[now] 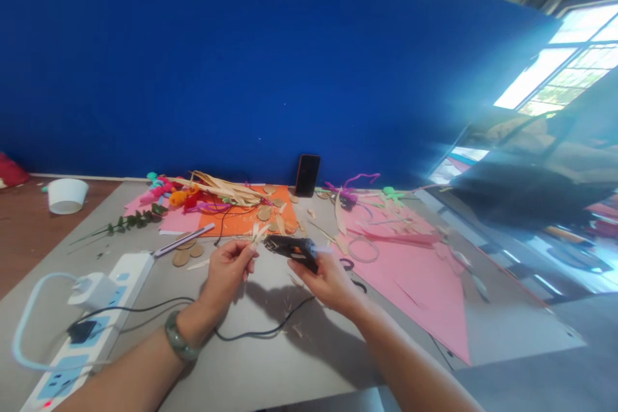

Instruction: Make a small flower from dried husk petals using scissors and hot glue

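My left hand (233,265) pinches a small bunch of pale, dried husk-like strips (258,232) between thumb and fingertips. In my right hand (331,280) is a black hot glue gun (292,248), its nozzle end pointing left at the strips. Whether the nozzle touches them I cannot tell. A pale glue stick (322,249) pokes out of the gun's back end. Beneath my hands, a black cord (255,335) runs across the grey board toward the power strip. Small pale scraps (297,328) lie on the board under the gun.
At left are a white power strip (128,270), a green leafy sprig (130,220) and a white cup (67,196). Long dried strips (226,188) lie on orange paper (224,224). A phone (308,175) leans against the blue partition (270,64). Pink sheets (425,277) spread at right.
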A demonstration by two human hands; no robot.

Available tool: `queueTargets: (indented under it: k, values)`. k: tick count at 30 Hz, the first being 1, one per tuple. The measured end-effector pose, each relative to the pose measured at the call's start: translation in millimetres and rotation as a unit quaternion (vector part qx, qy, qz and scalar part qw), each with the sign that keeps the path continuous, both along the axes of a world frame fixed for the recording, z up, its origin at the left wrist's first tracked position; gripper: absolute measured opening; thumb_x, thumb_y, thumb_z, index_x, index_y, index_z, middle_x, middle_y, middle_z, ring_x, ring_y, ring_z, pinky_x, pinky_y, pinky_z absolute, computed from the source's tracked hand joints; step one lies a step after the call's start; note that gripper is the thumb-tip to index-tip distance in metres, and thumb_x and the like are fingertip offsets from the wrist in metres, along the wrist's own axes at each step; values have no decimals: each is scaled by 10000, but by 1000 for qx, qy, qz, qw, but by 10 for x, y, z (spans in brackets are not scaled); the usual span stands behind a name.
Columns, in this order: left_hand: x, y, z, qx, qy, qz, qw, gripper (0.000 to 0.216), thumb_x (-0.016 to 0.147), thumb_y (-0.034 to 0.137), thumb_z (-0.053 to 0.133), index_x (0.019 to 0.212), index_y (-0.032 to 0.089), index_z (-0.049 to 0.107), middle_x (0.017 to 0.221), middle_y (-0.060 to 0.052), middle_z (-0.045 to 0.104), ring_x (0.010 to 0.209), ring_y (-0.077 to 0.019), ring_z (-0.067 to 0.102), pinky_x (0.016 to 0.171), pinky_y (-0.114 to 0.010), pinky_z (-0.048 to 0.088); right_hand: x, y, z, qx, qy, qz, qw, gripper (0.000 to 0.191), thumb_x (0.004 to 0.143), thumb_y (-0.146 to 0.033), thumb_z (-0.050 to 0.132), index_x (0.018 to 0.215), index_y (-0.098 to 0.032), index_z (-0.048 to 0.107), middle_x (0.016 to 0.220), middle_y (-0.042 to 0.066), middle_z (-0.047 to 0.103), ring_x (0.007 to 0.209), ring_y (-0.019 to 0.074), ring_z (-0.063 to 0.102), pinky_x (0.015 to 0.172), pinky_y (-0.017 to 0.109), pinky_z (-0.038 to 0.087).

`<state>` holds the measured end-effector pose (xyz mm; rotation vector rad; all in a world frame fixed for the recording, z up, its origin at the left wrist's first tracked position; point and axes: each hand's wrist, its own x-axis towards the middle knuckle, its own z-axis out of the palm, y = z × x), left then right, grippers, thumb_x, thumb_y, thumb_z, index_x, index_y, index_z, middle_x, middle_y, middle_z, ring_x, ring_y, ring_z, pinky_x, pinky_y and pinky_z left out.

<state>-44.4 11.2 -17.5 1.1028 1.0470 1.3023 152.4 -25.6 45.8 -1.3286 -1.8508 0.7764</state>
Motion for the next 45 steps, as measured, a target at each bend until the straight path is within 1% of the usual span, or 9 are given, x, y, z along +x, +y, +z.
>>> queueTargets:
  k: [6,11,14,20,31,34,40,45]
  values:
    - [-7,18,-37,-3,-8,-2,1000,293,748,420,685,708,131,660,441,41,549,341,-46,409,357,-167,298,-69,19,51,18,-53,16,998,229,862,-327,526,845,-153,674,627,5,532,578,140,435,536,240,363]
    - [-9,5,-27,-7,-6,2,1000,288,739,419,687,724,133,665,470,31,578,343,-48,412,350,-169,298,-114,37,82,42,-80,13,996,248,873,-324,502,700,-174,596,573,-5,465,520,121,355,498,239,294]
    - [-6,-2,-15,-11,-7,0,1000,291,748,419,684,717,131,661,462,32,571,343,-44,405,353,-165,290,-125,48,73,49,-99,16,994,261,880,-326,486,678,-180,565,554,-5,449,503,122,355,486,244,276]
    - [-5,-9,31,-18,-3,1,1000,315,739,436,688,695,125,655,439,33,552,337,-44,394,356,-164,281,-131,46,68,44,-112,16,993,286,886,-333,477,643,-186,516,554,0,466,490,119,359,481,244,279]
    - [-6,-7,27,-16,-6,-8,1000,303,751,427,681,713,127,658,450,35,559,342,-39,398,359,-154,282,-129,21,82,38,-149,27,988,257,910,-312,445,787,-140,591,596,2,482,530,120,401,514,238,306]
    - [-9,-8,16,-13,-6,-9,1000,302,757,425,678,715,126,658,445,36,551,344,-39,394,363,-155,284,-128,25,81,38,-145,27,988,252,909,-311,449,793,-140,594,608,7,499,534,122,413,520,239,318]
    - [-9,-8,14,-10,6,-4,1000,307,756,429,674,713,125,661,432,37,535,344,-41,391,364,-157,281,-126,29,72,41,-143,26,989,255,908,-308,445,734,-158,557,597,2,494,518,114,395,516,237,318]
    - [0,-6,50,-11,11,-3,1000,309,742,429,682,710,122,661,426,38,531,336,-40,388,359,-155,280,-126,11,100,36,-148,26,988,245,908,-312,442,778,-155,578,617,9,516,539,124,419,526,241,328]
